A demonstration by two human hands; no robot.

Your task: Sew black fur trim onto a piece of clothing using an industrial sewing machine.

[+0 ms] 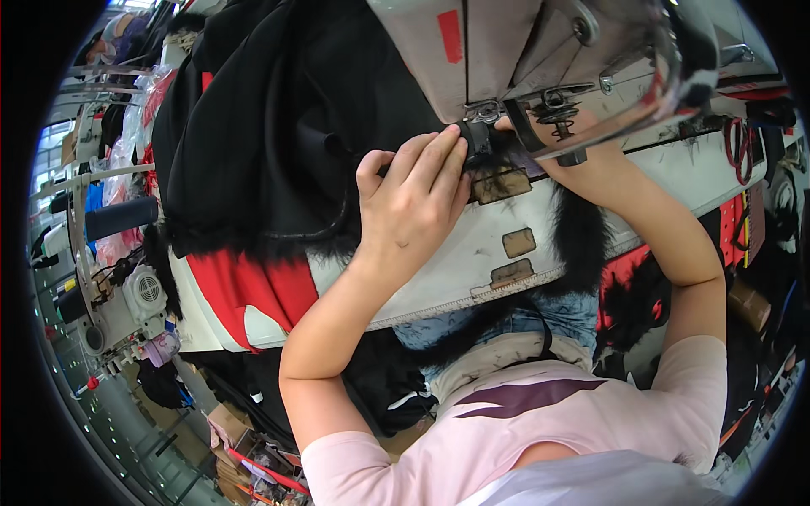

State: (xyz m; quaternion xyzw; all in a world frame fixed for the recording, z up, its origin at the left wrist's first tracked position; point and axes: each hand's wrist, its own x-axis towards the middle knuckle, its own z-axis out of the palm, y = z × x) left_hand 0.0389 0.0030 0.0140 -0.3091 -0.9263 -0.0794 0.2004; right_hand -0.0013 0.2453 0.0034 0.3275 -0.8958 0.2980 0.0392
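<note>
My left hand (pixel 413 194) has its fingers bent and close together, gripping black material (pixel 479 143) at the sewing machine's presser foot (pixel 485 112). My right hand (pixel 574 160) reaches behind the machine head (pixel 515 46); one fingertip shows beside the foot, while its other fingers are mostly hidden. A large black fabric piece (pixel 261 126) with fluffy fur trim (pixel 261 247) lies left of my hands. A black fur strip (pixel 578 236) hangs below my right wrist. Red fabric (pixel 245 287) lies under the black piece on the white machine bed (pixel 405 295).
A motor unit (pixel 145 293) and cluttered racks with bagged items (pixel 126 110) stand at the left. Red cords (pixel 738 152) hang at the right. Dark fur pieces (pixel 633 295) lie beside my right arm. Cardboard boxes (pixel 228 422) sit low at the left. A measuring tape (pixel 472 295) runs along the front edge.
</note>
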